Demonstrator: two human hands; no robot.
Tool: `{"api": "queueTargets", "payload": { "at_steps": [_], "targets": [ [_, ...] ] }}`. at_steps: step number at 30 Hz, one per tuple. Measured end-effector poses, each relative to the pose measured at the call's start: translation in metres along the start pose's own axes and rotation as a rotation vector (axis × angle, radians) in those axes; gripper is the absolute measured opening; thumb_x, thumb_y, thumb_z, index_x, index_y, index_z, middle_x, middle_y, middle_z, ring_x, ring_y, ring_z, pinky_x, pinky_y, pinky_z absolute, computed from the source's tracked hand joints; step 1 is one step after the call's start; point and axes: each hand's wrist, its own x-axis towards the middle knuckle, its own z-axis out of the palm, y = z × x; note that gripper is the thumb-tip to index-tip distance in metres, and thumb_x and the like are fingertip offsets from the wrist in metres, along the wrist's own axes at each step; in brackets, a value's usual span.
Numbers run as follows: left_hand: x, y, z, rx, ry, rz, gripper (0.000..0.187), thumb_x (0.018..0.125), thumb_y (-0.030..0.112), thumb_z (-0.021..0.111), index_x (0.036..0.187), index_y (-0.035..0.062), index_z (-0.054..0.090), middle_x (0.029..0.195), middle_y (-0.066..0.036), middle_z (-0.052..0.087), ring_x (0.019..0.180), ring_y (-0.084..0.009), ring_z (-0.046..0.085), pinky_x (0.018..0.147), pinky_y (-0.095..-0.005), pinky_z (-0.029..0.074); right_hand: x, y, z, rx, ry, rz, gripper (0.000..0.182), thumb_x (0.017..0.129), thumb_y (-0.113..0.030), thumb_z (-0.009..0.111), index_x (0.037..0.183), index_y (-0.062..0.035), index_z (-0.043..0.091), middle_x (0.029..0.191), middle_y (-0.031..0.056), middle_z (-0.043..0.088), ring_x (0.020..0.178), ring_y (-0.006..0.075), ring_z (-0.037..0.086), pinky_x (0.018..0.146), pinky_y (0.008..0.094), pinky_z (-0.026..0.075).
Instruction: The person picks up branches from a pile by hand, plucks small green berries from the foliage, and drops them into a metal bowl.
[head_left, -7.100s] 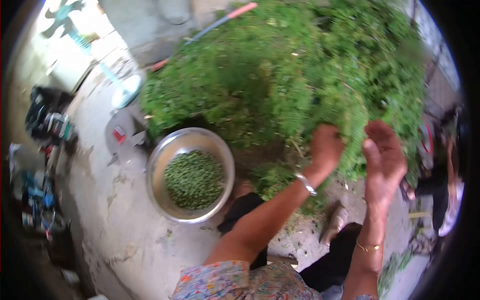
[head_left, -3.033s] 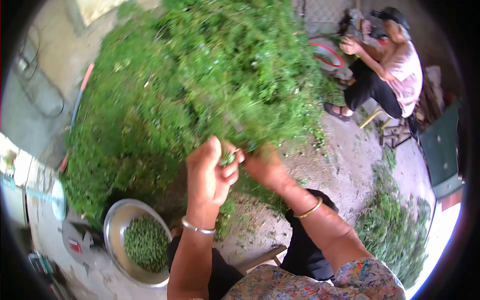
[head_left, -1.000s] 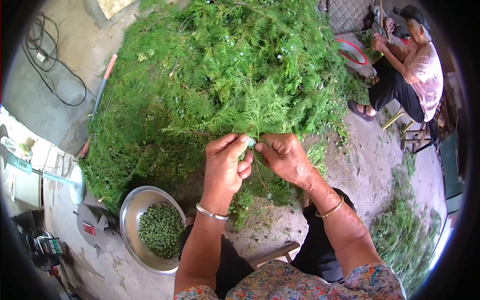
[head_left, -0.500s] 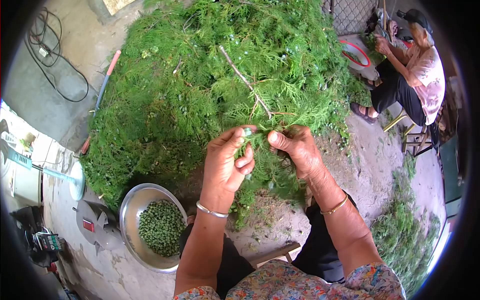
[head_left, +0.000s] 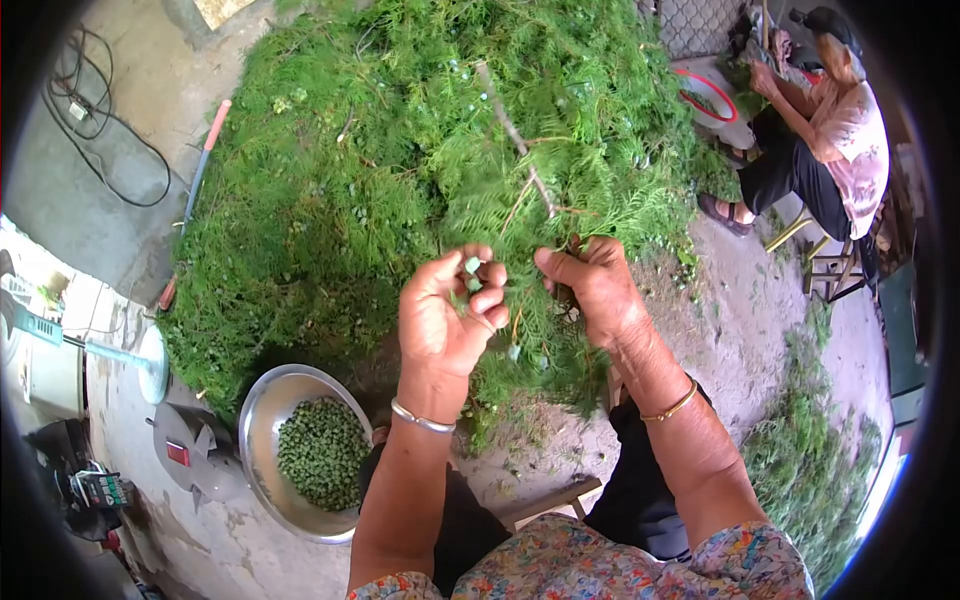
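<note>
My left hand (head_left: pixel 445 315), palm up with curled fingers, holds a few small pale green cones (head_left: pixel 473 268) at its fingertips. To its right, my right hand (head_left: pixel 598 290) grips a leafy green branch (head_left: pixel 540 345), thumb against fingers; its sprays hang below the hand. A bare brown stem (head_left: pixel 515 135) slants above both hands over the big heap of green foliage (head_left: pixel 330 210). At the lower left, a metal bowl (head_left: pixel 256 440) holds many small green cones (head_left: pixel 322 452).
A long-handled tool (head_left: pixel 205 160) lies along the heap's left edge, near a pale blue fan (head_left: pixel 150 362). Another person (head_left: pixel 840 130) sits at the upper right beside a red-rimmed basin (head_left: pixel 735 108). More greenery (head_left: pixel 810 490) lies on the floor at the lower right.
My left hand has drawn slightly left, away from the branch, with cones in its fingers. The bare stem has shifted a little up and right in view.
</note>
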Motion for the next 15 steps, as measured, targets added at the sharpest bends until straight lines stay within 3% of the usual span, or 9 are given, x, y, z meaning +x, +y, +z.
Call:
{"api": "queueTargets", "payload": {
  "at_steps": [1,4,6,9,12,15],
  "targets": [
    [-0.005,0.002,0.009,0.059,-0.003,0.039,0.030,0.093,0.028,0.047,0.090,0.0006,0.059,0.089,-0.014,0.056,0.061,-0.0122,0.047,0.044,-0.0247,0.039,0.000,-0.003,0.000,0.130,0.064,0.056,0.019,0.079,-0.013,0.068,0.063,-0.0052,0.061,0.056,0.0008,0.057,0.047,0.0070,0.044,0.045,0.0243,0.033],
    [-0.006,0.005,0.000,0.219,-0.105,0.141,0.029,0.092,0.028,0.051,0.087,0.0006,0.059,0.088,-0.015,0.058,0.059,-0.0115,0.047,0.044,-0.0241,0.040,0.003,-0.007,-0.009,0.193,0.138,0.100,0.016,0.079,-0.012,0.068,0.065,-0.0063,0.062,0.060,0.0021,0.059,0.051,0.0089,0.048,0.047,0.0242,0.036],
    [-0.014,0.001,0.011,0.422,0.085,0.277,0.016,0.085,0.015,0.063,0.079,0.0001,0.061,0.073,-0.011,0.058,0.051,-0.0075,0.045,0.040,-0.0198,0.036,0.004,-0.010,-0.010,0.201,0.200,0.116,0.015,0.079,-0.013,0.068,0.067,-0.0065,0.062,0.061,0.0020,0.059,0.055,0.0095,0.050,0.049,0.0249,0.037],
    [-0.016,-0.005,0.016,1.004,0.288,0.405,0.012,0.080,0.009,0.068,0.075,-0.0004,0.064,0.060,-0.002,0.055,0.048,-0.0020,0.040,0.039,-0.0182,0.030,0.007,-0.011,-0.014,0.223,0.249,0.072,0.015,0.079,-0.014,0.067,0.067,-0.0071,0.062,0.061,0.0015,0.059,0.056,0.0100,0.051,0.050,0.0250,0.037],
    [-0.009,-0.016,0.000,1.484,0.169,0.514,0.016,0.078,0.013,0.071,0.071,0.0001,0.065,0.060,0.003,0.056,0.053,-0.0024,0.043,0.045,-0.0211,0.033,0.007,-0.011,-0.014,0.262,0.287,0.039,0.016,0.079,-0.015,0.067,0.066,-0.0077,0.062,0.061,0.0017,0.059,0.056,0.0107,0.051,0.050,0.0256,0.037],
    [-0.007,-0.030,0.001,1.442,0.157,0.473,0.015,0.077,0.011,0.071,0.073,-0.0018,0.065,0.062,0.001,0.057,0.055,-0.0042,0.046,0.049,-0.0217,0.037,0.007,-0.011,-0.012,0.257,0.267,0.036,0.016,0.079,-0.014,0.067,0.066,-0.0083,0.061,0.060,0.0018,0.058,0.056,0.0110,0.051,0.050,0.0255,0.037]
  ]
}}
